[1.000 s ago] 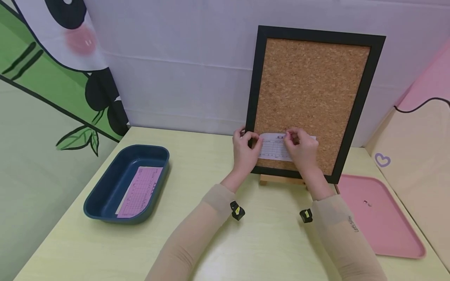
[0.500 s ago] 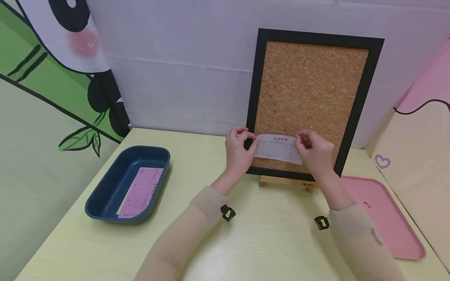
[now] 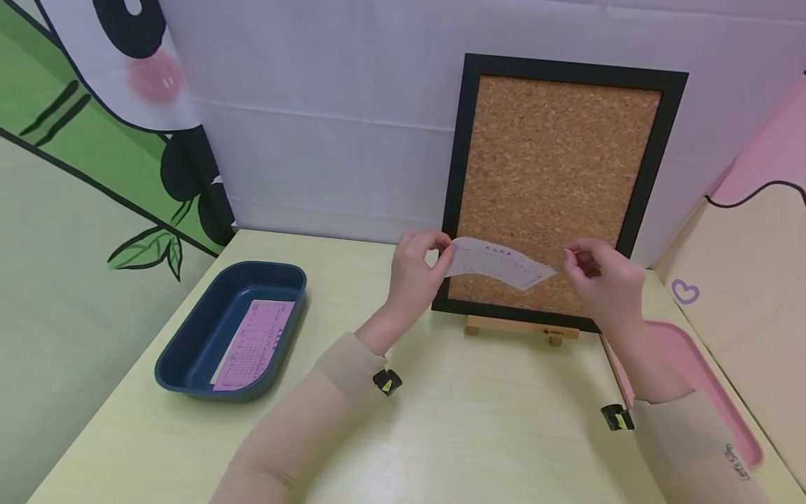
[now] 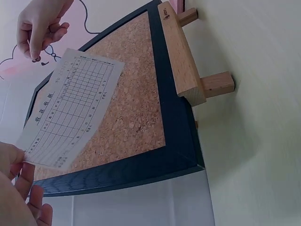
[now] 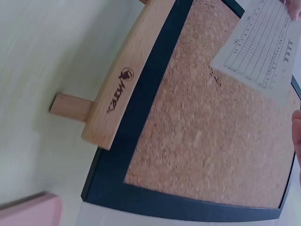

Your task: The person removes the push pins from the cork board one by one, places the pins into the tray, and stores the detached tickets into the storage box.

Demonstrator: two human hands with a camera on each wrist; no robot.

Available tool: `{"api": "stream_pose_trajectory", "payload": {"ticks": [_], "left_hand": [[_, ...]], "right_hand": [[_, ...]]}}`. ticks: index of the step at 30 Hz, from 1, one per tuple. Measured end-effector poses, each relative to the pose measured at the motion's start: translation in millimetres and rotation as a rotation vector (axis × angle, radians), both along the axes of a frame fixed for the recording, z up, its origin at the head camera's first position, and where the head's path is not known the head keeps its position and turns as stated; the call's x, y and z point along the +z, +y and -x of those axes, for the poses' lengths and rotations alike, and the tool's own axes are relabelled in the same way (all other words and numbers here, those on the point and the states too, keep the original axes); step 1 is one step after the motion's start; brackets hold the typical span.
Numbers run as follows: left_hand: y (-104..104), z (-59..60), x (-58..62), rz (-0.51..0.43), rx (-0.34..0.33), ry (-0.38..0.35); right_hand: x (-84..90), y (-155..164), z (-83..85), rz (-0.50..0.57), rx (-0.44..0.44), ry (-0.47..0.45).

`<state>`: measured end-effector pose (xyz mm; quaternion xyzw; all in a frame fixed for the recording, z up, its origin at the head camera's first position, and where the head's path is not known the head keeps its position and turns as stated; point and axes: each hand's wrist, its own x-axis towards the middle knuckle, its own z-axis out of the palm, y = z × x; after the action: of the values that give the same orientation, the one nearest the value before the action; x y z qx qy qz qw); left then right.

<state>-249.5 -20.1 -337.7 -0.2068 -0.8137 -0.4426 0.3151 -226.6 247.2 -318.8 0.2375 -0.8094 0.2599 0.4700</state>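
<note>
My left hand (image 3: 415, 269) pinches one end of a white printed receipt (image 3: 494, 260), a slip with a ruled grid. The receipt bows in front of the lower part of a black-framed cork board (image 3: 554, 161), its other end free. Right of that end is my right hand (image 3: 607, 280), thumb and index finger together. In the left wrist view this hand (image 4: 40, 28) pinches a tiny dark-red thing (image 4: 36, 60), too small to make out its kind. The right wrist view shows only a fingertip (image 5: 297, 132) of it, at the edge.
The board leans on a small wooden easel (image 3: 522, 327) against a light cloth backdrop (image 3: 334, 140). On the left stands a dark blue bin (image 3: 189, 357) with pink printed slips (image 3: 255, 343) inside. A pink tray (image 3: 743, 420) lies at the right, partly behind my right arm.
My right hand has moved right, away from the receipt, whose right end has come free and curves. My left hand has shifted slightly left, drawing the receipt along.
</note>
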Motion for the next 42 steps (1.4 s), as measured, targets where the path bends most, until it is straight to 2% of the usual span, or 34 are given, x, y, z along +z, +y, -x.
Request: {"api": "stream_pose_trajectory", "payload": {"ticks": [13, 18, 23, 32, 36, 42], "left_hand": [[-22, -16.3, 20.4, -0.011, -0.029, 0.001], [-35, -21.7, 29.6, -0.022, -0.03, 0.007], [-49, -27.0, 38.5, -0.011, -0.019, -0.017], [-78, -32.8, 53.1, 0.027, 0.009, -0.064], [-95, -35.9, 59.7, 0.031, 0.019, -0.077], [-121, -37.1, 64.4, 0.073, 0.046, -0.095]], "right_hand": [[12.5, 35, -22.7, 0.0, -0.029, 0.053], [20.3, 44, -30.0, 0.003, -0.048, 0.045], [24.3, 55, -35.0, 0.012, -0.045, 0.036], [30.5, 72, -44.6, -0.069, -0.133, -0.016], [29.8, 80, -48.7, -0.066, -0.169, -0.038], [30.4, 91, -58.7, -0.089, -0.229, -0.127]]}}
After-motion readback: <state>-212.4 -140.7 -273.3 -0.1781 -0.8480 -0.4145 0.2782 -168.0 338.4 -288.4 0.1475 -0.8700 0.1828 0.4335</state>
